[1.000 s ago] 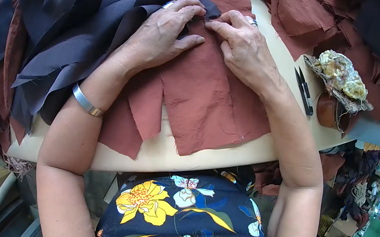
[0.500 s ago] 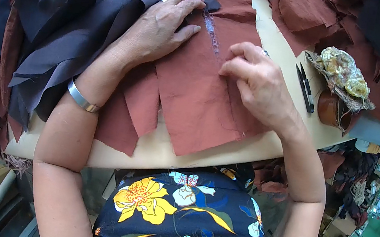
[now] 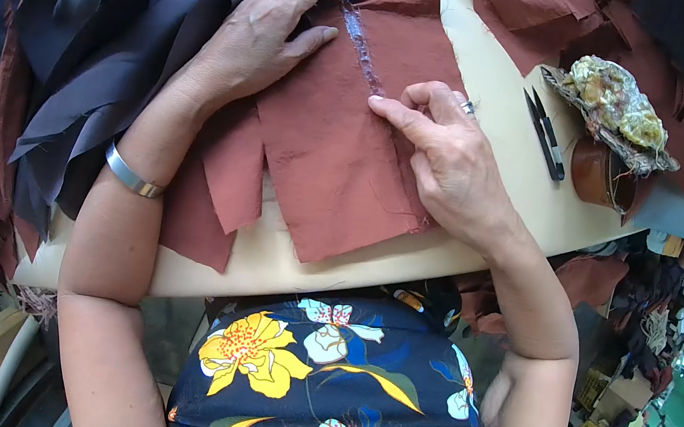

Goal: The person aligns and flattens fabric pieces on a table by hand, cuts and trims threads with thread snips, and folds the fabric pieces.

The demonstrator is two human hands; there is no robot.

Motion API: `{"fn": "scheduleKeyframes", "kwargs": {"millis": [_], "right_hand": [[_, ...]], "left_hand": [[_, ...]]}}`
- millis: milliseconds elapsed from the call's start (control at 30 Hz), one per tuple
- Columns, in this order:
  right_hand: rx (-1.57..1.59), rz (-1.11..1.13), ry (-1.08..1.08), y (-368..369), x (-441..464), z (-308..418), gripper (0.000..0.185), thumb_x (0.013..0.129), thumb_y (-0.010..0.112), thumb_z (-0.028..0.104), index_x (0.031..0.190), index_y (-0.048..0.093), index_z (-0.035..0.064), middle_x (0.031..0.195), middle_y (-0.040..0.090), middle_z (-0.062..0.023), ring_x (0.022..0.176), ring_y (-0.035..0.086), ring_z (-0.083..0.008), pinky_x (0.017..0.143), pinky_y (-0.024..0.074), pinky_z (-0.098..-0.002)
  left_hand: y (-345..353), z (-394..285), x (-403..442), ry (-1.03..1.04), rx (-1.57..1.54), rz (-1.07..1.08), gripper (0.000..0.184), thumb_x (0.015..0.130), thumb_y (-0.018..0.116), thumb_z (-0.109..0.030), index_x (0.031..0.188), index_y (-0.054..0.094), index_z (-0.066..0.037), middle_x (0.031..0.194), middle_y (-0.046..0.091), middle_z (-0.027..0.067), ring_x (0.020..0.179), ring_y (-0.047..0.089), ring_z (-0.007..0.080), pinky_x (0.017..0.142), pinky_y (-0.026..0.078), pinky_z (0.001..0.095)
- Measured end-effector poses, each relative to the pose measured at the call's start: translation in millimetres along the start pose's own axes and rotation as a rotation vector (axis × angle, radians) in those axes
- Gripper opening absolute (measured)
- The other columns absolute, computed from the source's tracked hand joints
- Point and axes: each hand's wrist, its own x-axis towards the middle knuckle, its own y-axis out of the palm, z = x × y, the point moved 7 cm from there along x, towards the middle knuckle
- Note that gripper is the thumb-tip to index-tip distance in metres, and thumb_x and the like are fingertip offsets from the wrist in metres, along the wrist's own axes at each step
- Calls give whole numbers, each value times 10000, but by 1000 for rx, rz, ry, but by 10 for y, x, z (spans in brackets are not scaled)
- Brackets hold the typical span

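Desk (image 3: pixel 498 104): shiny strip (image 3: pixel 358 42) runs partway down red cloth (image 3: pixel 323 138), lower part bare; left hand (image 3: pixel 269 28) lies spread, right hand (image 3: pixel 451 155) curled, grip unclear.

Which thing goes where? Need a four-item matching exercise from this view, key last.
1. Right hand
2. Black snips
3. Metal cuff
4. Dark cloth

A. around the left forearm
B. heaped at the picture's left
C. fingertip at the near end of the shiny streak on the rust cloth
D. on the pale tabletop, beside the brown container

Pairs: 1-C, 2-D, 3-A, 4-B
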Motion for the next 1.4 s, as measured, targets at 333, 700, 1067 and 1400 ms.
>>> {"fn": "scheduleKeyframes", "kwargs": {"millis": [333,700,1067,1400], "right_hand": [[-344,150,-202,-48,-596,326,432,717,549,55,1132,571,-65,1008,513,-138,839,512,-278,739,472,-343],[-124,-39,60,-722,-861,244,305,685,524,-95,957,615,8,985,591,-163,893,601,-313,804,492,-379],[-983,-26,499,-1743,-1339,-977,424,661,467,-81,1028,637,45,1250,494,-203,1118,484,-373,959,400,-411],[-1098,-179,467,-1700,-1398,-396,340,652,510,-87,919,651,69,1215,543,-54,1094,492,-276,922,387,-393]], "left_hand": [[-16,-13,5,-13,-23,-17,367,834,608,-180,1156,548,-17,1234,521,125,1139,509,299,980,400,358],[-17,-2,20,13,-3,0,368,835,608,-178,1158,537,-17,1220,526,135,1142,506,307,974,398,372],[-37,-1,44,-87,16,83,289,880,517,-93,1161,552,-36,1259,525,115,1173,487,289,1010,359,351],[-84,96,68,1,-46,3,238,866,514,-45,1084,610,-29,1161,595,101,1091,544,282,951,415,352]]}}
